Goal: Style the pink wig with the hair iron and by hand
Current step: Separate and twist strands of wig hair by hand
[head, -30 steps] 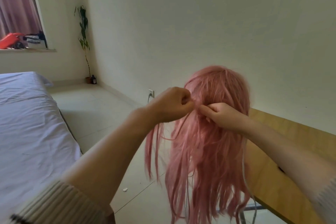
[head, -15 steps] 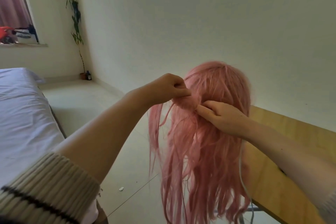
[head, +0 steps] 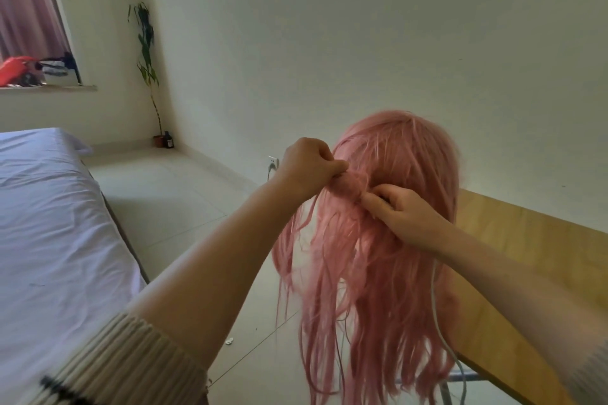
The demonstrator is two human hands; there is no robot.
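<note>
A long pink wig (head: 394, 154) stands upright at the left end of a wooden table, its strands hanging down past the table's edge. At its back a small coil of hair (head: 349, 187) is bunched between both hands. My left hand (head: 307, 165) is fisted on the coil from the left and above. My right hand (head: 404, 217) pinches the coil's right side with thumb and fingers, something dark showing between them. No hair iron is in view.
The wooden table (head: 526, 250) runs to the right along the wall. A thin grey cable (head: 442, 332) hangs over its near edge. A bed (head: 49, 223) fills the left; tiled floor lies between. A wall socket (head: 273, 162) and a potted plant (head: 148, 52) stand further back.
The loose strands at the wig's back have been gathered into a tighter coil. My left hand stays fisted on it; my right hand has curled its fingers in against the coil.
</note>
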